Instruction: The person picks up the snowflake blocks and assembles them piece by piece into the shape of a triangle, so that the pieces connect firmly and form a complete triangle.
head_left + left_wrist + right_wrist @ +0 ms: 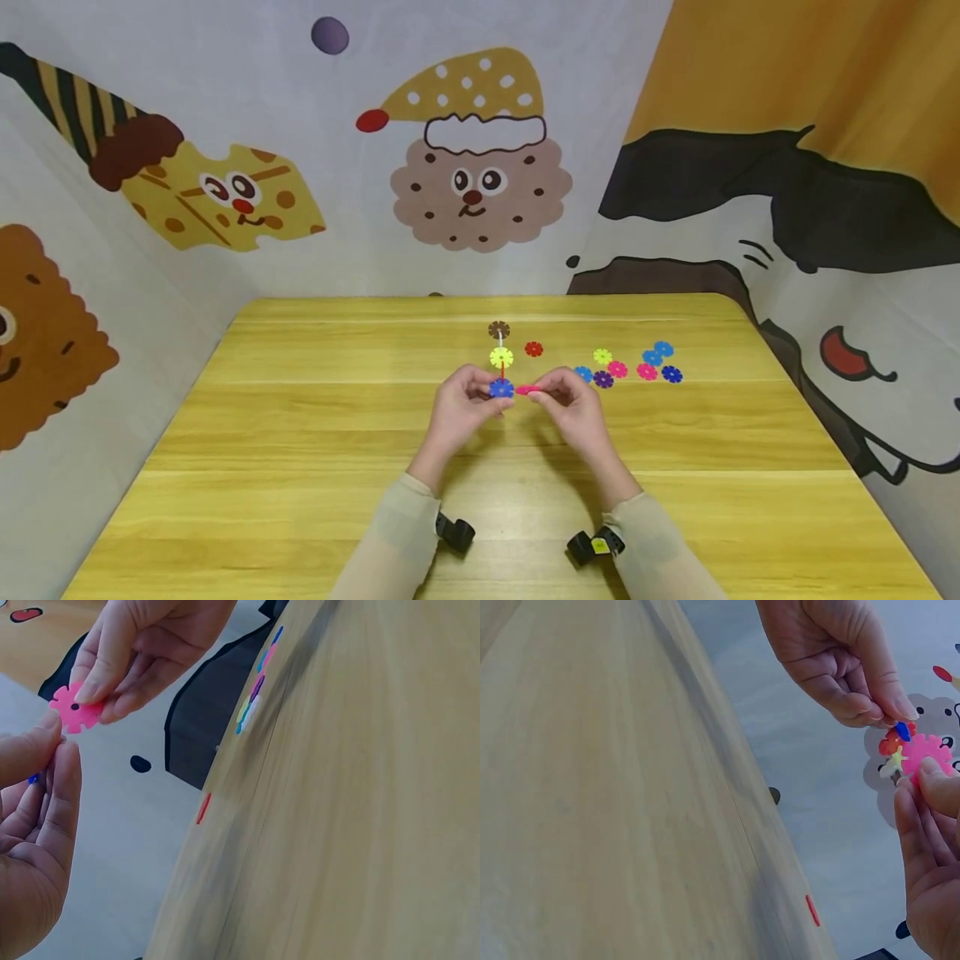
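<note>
My left hand (463, 406) pinches a blue notched plastic disc (502, 389) between thumb and fingers, above the table. From it a row of linked discs runs away from me: a red disc (502, 370) seen edge-on, a yellow disc (501, 357), a white disc (500, 339) edge-on, and a brown disc (498, 330) at the far end. Between thumb and fingertips of my right hand (576, 410) is a pink notched disc (69, 711), its rim close beside the blue one. In the left wrist view, the left fingers mostly hide the blue disc.
A single red disc (533, 349) lies beyond the hands on the wooden table (300, 467). Farther right are several loose discs, among them a purple disc (603, 380), a yellow-green disc (602, 356) and a dark blue disc (672, 375). A cartoon-printed cloth (360, 217) hangs behind the table.
</note>
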`<state>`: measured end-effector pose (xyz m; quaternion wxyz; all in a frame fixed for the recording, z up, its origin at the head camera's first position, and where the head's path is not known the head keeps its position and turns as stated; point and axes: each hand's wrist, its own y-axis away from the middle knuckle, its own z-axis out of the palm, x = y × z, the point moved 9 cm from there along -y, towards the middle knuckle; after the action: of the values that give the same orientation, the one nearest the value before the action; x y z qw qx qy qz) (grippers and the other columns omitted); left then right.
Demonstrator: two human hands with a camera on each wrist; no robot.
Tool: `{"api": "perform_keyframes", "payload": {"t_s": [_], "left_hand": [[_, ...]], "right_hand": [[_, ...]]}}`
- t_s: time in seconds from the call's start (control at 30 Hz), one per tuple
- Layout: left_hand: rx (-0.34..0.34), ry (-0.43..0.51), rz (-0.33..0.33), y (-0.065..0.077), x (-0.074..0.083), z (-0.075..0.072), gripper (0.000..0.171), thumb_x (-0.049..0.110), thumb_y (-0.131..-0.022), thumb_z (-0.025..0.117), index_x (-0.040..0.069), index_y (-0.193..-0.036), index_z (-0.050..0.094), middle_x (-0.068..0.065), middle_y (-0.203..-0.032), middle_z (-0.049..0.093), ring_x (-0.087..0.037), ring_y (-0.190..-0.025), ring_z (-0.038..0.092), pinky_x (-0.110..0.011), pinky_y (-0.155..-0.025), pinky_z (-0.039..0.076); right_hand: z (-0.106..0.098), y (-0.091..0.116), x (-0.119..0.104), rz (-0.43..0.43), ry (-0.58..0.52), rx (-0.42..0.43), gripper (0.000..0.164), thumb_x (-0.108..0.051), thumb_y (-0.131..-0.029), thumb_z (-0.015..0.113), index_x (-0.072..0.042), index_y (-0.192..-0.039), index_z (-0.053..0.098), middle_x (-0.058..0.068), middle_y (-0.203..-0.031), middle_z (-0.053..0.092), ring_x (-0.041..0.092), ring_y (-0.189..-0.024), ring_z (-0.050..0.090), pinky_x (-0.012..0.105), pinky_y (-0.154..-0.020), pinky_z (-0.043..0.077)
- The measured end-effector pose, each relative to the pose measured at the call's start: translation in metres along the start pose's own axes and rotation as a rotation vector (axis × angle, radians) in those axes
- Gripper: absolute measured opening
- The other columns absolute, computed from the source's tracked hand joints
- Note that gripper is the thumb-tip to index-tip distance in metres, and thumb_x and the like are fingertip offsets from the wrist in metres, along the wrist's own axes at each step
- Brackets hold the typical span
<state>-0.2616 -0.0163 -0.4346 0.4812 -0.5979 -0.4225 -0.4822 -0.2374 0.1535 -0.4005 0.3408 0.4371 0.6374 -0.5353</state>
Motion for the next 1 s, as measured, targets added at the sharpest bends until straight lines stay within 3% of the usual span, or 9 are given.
{"api": "perform_keyframes", "payload": {"t_s": [0.33, 0.5, 0.83, 1.0], "left_hand": [[-0.006, 0.024, 0.004, -0.0001, 0.0008, 0.0038, 0.034, 0.001, -0.077, 0.083, -0.004, -0.104, 0.063, -0.013, -0.089, 0.069, -0.022, -0.073, 0.066, -0.037, -0.066, 0.060], [-0.011, 0.030, 0.013, 0.0002, 0.0014, 0.0060, 0.034, 0.000, -0.077, 0.083, -0.005, -0.103, 0.063, -0.014, -0.088, 0.069, -0.021, -0.071, 0.066, -0.032, -0.065, 0.060], [-0.008, 0.035, 0.008, 0.0013, 0.0012, 0.0064, 0.034, 0.000, -0.077, 0.082, -0.004, -0.104, 0.062, -0.013, -0.088, 0.068, -0.021, -0.072, 0.066, -0.034, -0.065, 0.060], [0.015, 0.024, -0.001, 0.0009, -0.0004, 0.0014, 0.035, 0.000, -0.077, 0.083, -0.004, -0.105, 0.062, -0.013, -0.088, 0.068, -0.020, -0.071, 0.066, -0.038, -0.066, 0.060]], "right_hand": [[0.0033, 0.0001, -0.0004, 0.044, 0.012, -0.001, 0.011, 0.012, -0.083, 0.071, 0.007, -0.087, 0.062, 0.014, -0.085, 0.067, 0.013, -0.076, 0.063, 0.023, -0.071, 0.056], [0.0045, -0.0001, -0.0027, 0.018, -0.009, 0.004, 0.011, 0.013, -0.082, 0.072, 0.009, -0.085, 0.062, 0.020, -0.083, 0.066, 0.013, -0.074, 0.063, 0.021, -0.068, 0.055], [0.0059, 0.0006, 0.0022, 0.045, -0.023, 0.002, 0.013, 0.013, -0.082, 0.071, 0.008, -0.085, 0.060, 0.020, -0.084, 0.065, 0.014, -0.075, 0.062, 0.021, -0.069, 0.055], [0.0015, -0.0002, 0.0023, 0.007, -0.037, 0.022, 0.013, 0.016, -0.083, 0.068, 0.010, -0.089, 0.058, 0.021, -0.084, 0.063, 0.011, -0.077, 0.063, 0.020, -0.071, 0.055]]}}
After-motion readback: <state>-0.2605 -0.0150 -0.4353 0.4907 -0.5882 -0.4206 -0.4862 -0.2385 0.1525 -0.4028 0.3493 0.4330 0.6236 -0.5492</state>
